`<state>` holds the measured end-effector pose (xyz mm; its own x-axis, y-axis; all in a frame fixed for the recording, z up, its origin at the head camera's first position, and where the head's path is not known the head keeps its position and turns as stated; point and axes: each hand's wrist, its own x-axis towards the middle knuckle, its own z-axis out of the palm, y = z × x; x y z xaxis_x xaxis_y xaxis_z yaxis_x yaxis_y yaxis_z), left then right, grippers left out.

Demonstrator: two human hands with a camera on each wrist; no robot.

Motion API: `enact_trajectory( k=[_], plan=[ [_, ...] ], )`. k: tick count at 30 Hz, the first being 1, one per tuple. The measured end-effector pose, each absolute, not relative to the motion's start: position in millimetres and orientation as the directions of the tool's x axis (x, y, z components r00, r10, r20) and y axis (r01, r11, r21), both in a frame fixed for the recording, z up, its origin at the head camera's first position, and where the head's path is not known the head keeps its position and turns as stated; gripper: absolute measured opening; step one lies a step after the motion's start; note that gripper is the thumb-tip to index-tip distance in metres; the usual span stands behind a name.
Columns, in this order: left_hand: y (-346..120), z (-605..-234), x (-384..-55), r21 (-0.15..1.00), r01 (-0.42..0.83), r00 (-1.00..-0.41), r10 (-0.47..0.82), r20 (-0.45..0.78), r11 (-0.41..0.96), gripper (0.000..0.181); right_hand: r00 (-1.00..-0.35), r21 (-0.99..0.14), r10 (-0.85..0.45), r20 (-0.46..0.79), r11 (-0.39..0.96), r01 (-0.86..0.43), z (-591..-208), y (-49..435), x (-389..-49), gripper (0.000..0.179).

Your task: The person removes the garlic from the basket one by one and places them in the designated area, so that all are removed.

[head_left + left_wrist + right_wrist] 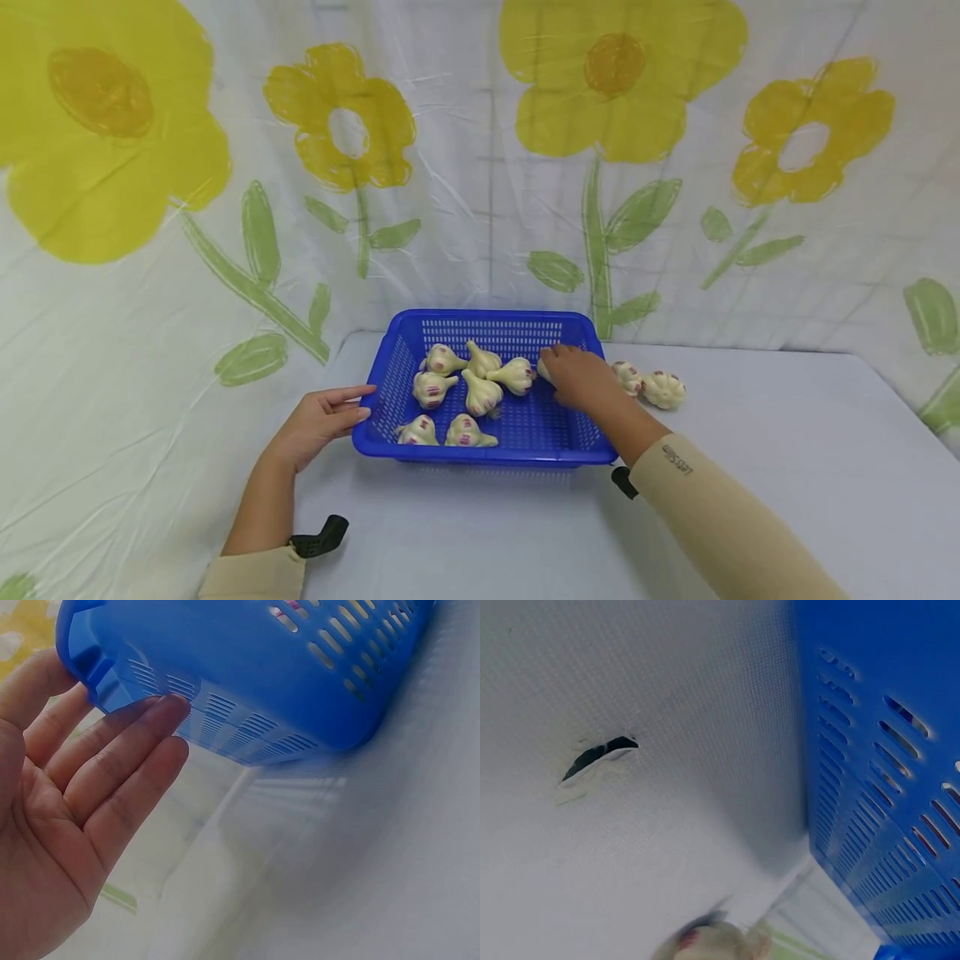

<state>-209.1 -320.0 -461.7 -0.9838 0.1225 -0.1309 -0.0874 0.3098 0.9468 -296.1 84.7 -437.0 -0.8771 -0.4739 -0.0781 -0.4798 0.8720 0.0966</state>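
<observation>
A blue perforated plastic basket (480, 455) stands on the table with several garlic bulbs (482, 393) lying inside. At its left rim is my left hand (311, 425), fingers nearly straight and touching the edge. In the left wrist view, the left hand (82, 780) shows its palm, with fingertips against the basket's outer wall (225, 667). My right hand (581, 379) reaches over the right rim and grips a garlic bulb (544, 367) inside the basket. That bulb is partly covered by the fingers. The right wrist view shows the basket wall (870, 772), but not the hand.
Just right of the basket, two garlic bulbs (664, 390) lie on the white-covered table (787, 450), one partly behind the right forearm. A flower-printed curtain (465, 217) hangs behind. A small dark tear (600, 759) marks the white cloth in the right wrist view.
</observation>
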Motion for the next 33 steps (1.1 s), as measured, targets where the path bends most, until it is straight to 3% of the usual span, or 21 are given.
enact_trajectory(
  k=[9, 14, 23, 33],
  plan=[
    [-320.1, -461.1, -207.4, 0.948, -0.084, -0.984, 0.123, -0.127, 0.308, 0.062, -0.88, 0.098, -0.472, -0.046, 0.875, -0.475, -437.6, 83.8, -295.9, 0.045],
    [-320.3, -461.4, -206.8, 0.947, -0.085, -0.984, 0.123, -0.129, 0.311, 0.062, -0.878, 0.064, -0.475, -0.05, 0.876, -0.478, -436.8, 84.5, -296.3, 0.051],
    [-320.0, -461.6, -207.2, 0.945, -0.086, -0.985, 0.118, -0.129, 0.316, 0.061, -0.867, 0.055, -0.497, -0.012, 0.866, -0.497, -437.7, 86.8, -297.9, 0.034],
    [-319.9, -460.1, -207.4, 0.947, -0.081, -0.984, 0.127, -0.126, 0.31, 0.062, -0.873, 0.055, -0.488, -0.019, 0.871, -0.488, -439.6, 86.6, -300.9, 0.037]
  ],
)
